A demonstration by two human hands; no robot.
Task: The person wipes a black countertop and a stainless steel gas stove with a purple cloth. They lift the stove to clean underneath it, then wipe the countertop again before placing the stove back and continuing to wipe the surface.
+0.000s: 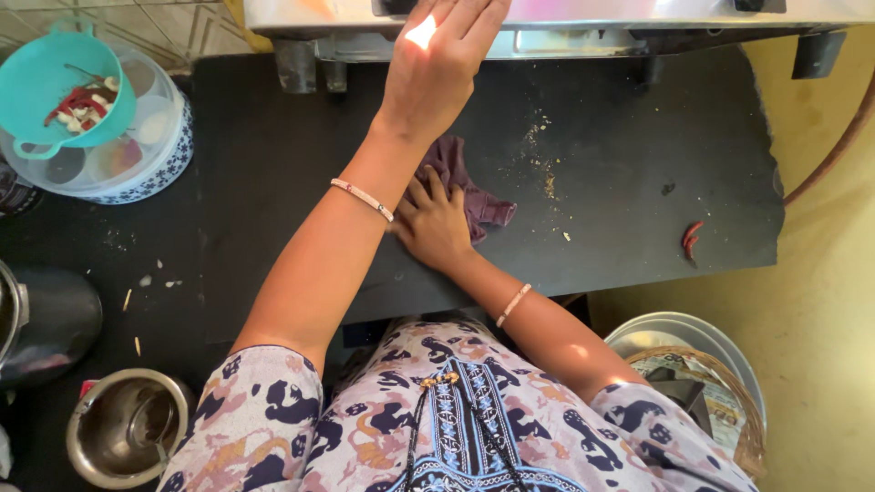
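Black stone countertop (638,164), viewed from above, with a steel stove (565,23) along its far edge.

Right hand (436,223) lies flat, fingers spread, pressing a maroon cloth (474,196) at the counter's middle, near scattered crumbs (545,164). Left hand (442,59), fingers extended and open, reaches to the stove edge. Teal colander (50,87) sits on a spice box (137,146) at the far left corner.

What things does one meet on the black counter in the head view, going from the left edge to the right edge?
Teal colander on a round spice box → right hand pressing a purple cloth → scattered crumbs → red chillies.
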